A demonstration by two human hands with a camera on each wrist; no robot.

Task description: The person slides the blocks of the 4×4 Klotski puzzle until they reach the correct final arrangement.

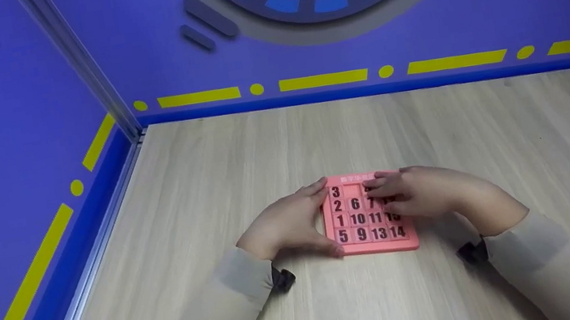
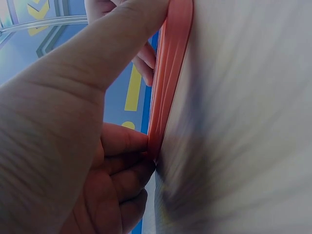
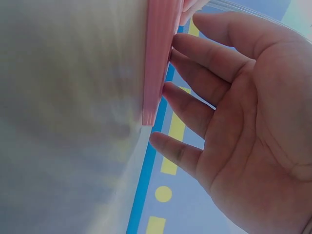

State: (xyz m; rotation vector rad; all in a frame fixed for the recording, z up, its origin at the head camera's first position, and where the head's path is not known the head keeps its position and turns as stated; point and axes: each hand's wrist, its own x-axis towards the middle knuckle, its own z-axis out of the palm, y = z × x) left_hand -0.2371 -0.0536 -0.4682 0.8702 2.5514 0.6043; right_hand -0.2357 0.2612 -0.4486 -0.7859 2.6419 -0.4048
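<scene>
A pink sliding number puzzle [image 1: 363,220] lies flat on the wooden table [image 1: 316,137]; its black-numbered tiles show 3, 2, 6, 1, 10, 11, 5, 9, 13, 14. My left hand [image 1: 301,221] holds its left edge, with the thumb at the near left corner and the fingers at the far left corner. In the left wrist view the thumb [image 2: 112,44] lies along the pink frame [image 2: 168,87]. My right hand [image 1: 418,193] rests on the right-hand tiles with straight fingers and hides some numbers. The right wrist view shows those fingers [image 3: 204,63] touching the puzzle [image 3: 158,58].
Purple walls with yellow dashes and a blue base strip [image 1: 366,89] close in the table at the back and on both sides. A metal corner post [image 1: 90,71] stands at the back left. Beige sleeves cover both forearms.
</scene>
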